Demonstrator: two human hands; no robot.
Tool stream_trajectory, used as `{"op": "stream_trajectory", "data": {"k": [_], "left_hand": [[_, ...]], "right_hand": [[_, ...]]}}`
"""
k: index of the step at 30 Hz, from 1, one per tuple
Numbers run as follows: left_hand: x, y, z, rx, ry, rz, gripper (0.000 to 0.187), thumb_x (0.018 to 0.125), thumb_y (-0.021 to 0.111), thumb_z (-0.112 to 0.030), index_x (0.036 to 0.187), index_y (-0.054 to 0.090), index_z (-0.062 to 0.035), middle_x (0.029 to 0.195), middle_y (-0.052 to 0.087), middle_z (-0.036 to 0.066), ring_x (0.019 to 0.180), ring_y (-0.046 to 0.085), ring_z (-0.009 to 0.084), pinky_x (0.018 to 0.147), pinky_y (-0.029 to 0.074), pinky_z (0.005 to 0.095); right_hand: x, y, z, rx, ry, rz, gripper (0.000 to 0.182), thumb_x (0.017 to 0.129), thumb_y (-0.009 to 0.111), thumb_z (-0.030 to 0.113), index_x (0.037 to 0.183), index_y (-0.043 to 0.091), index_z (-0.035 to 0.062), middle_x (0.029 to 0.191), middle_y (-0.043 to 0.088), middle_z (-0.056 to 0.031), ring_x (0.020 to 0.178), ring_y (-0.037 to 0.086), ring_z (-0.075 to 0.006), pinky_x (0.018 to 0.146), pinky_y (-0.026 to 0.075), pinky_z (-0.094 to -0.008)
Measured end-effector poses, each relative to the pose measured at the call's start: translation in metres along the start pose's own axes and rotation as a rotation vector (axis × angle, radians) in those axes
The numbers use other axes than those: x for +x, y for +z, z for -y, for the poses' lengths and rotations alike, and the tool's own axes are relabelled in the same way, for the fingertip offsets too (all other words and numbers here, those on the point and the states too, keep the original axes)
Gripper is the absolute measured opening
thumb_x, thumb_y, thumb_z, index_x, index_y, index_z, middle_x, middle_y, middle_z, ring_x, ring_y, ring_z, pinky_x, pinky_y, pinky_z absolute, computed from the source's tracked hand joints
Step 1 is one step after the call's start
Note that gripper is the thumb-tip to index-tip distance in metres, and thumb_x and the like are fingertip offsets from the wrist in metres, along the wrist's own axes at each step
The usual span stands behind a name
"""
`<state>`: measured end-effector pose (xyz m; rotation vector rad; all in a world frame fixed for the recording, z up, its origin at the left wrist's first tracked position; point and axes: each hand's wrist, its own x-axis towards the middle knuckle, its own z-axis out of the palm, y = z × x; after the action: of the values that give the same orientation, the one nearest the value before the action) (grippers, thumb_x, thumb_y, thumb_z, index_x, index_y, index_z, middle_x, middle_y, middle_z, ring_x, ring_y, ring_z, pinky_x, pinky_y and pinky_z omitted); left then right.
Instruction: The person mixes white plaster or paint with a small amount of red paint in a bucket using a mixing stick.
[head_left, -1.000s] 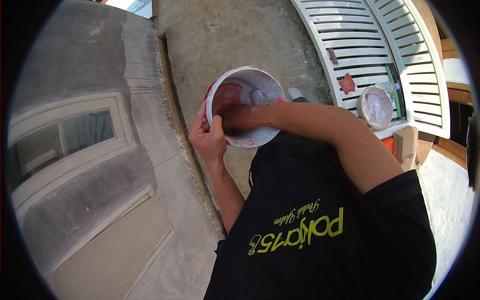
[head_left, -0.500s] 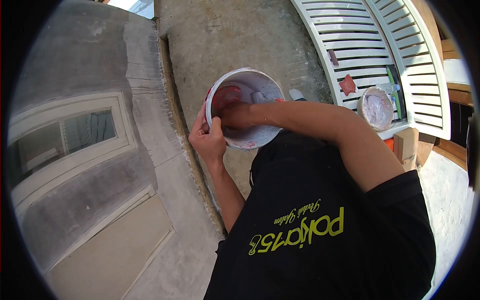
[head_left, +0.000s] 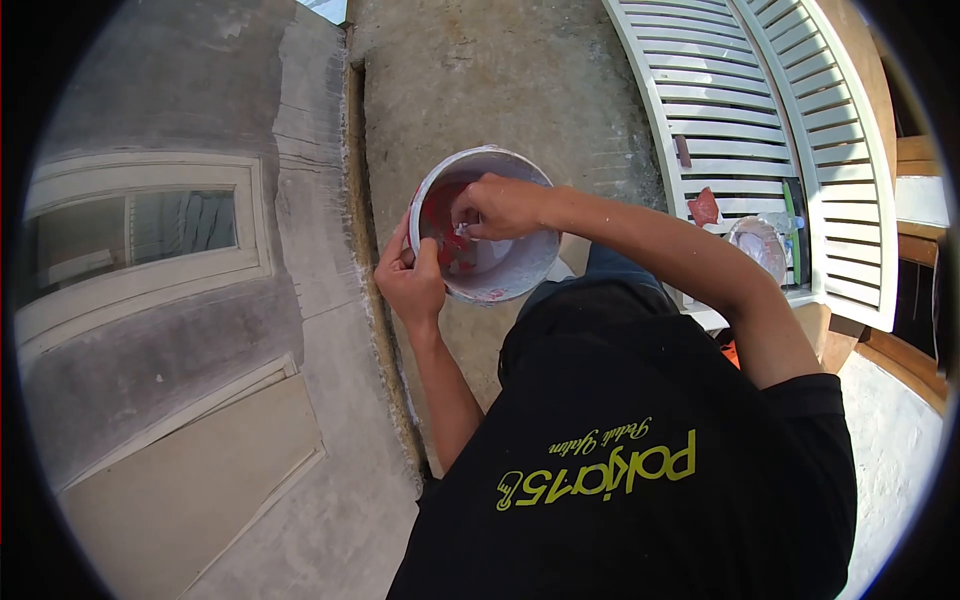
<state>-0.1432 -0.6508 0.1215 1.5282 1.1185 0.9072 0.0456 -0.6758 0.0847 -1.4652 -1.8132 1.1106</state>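
Note:
A whitish plastic bucket [head_left: 528, 258] is tilted so that I see into it, with red smears and pale residue on its inner wall. My left hand [head_left: 412, 288] grips the bucket's left rim, thumb inside and fingers around the outside. Over the bucket's mouth is my right hand [head_left: 492, 208], its fingers curled and pinched together near the red-smeared side. Something small and whitish shows at those fingertips, too small to name.
White slatted panels [head_left: 722, 150] stand at the right, bearing a red piece [head_left: 703, 207], a small brown block [head_left: 683, 151] and a round tub [head_left: 757, 246] with pale contents. At left is a grey wall with a framed window [head_left: 185, 222]; a flat board [head_left: 200, 470] lies below it.
My right hand has come up from deep inside the bucket, and its curled fingers now show. My left hand keeps its hold on the rim. The view has shifted slightly.

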Motion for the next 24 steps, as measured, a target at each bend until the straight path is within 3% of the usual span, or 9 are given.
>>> {"op": "stream_trajectory", "data": {"k": [6, 12, 19, 24], "left_hand": [[-0.003, -0.003, -0.007, 0.043, -0.029, -0.025, 0.044, 0.083, 0.054, 0.005, 0.126, 0.06, 0.0102, 0.089, 0.073, 0.012, 0.072, 0.066, 0.0079, 0.066, 0.051, 0.0204], [-0.007, -0.003, -0.009, 0.03, -0.012, -0.029, 0.044, 0.082, 0.055, 0.005, 0.126, 0.06, 0.0101, 0.095, 0.073, 0.013, 0.077, 0.067, 0.0096, 0.069, 0.052, 0.0212], [-0.008, -0.003, -0.006, -0.024, 0.005, -0.014, 0.045, 0.081, 0.055, 0.006, 0.125, 0.06, 0.0104, 0.105, 0.071, 0.016, 0.088, 0.068, 0.0134, 0.076, 0.054, 0.0241], [-0.008, -0.004, -0.009, -0.019, -0.016, -0.014, 0.044, 0.081, 0.056, 0.006, 0.125, 0.06, 0.0111, 0.104, 0.071, 0.014, 0.087, 0.068, 0.0129, 0.076, 0.054, 0.024]], "right_hand": [[-0.005, -0.001, 0.001, -0.061, -0.059, 0.031, 0.023, 0.083, 0.07, 0.01, 0.103, 0.07, 0.0007, 0.092, 0.072, -0.019, 0.089, 0.07, -0.0327, 0.081, 0.053, -0.0399], [-0.007, 0.002, 0.006, -0.085, 0.008, 0.053, 0.022, 0.079, 0.07, 0.012, 0.1, 0.073, 0.0054, 0.096, 0.071, -0.02, 0.093, 0.067, -0.0373, 0.082, 0.052, -0.0438], [-0.009, 0.011, 0.006, -0.261, 0.035, 0.101, 0.025, 0.08, 0.07, 0.009, 0.105, 0.073, 0.0081, 0.094, 0.072, -0.017, 0.093, 0.068, -0.0352, 0.083, 0.053, -0.0442], [-0.011, -0.001, 0.008, -0.366, 0.029, 0.09, 0.025, 0.08, 0.069, 0.011, 0.105, 0.073, 0.0084, 0.091, 0.072, -0.0177, 0.09, 0.068, -0.0358, 0.082, 0.053, -0.0449]]}}
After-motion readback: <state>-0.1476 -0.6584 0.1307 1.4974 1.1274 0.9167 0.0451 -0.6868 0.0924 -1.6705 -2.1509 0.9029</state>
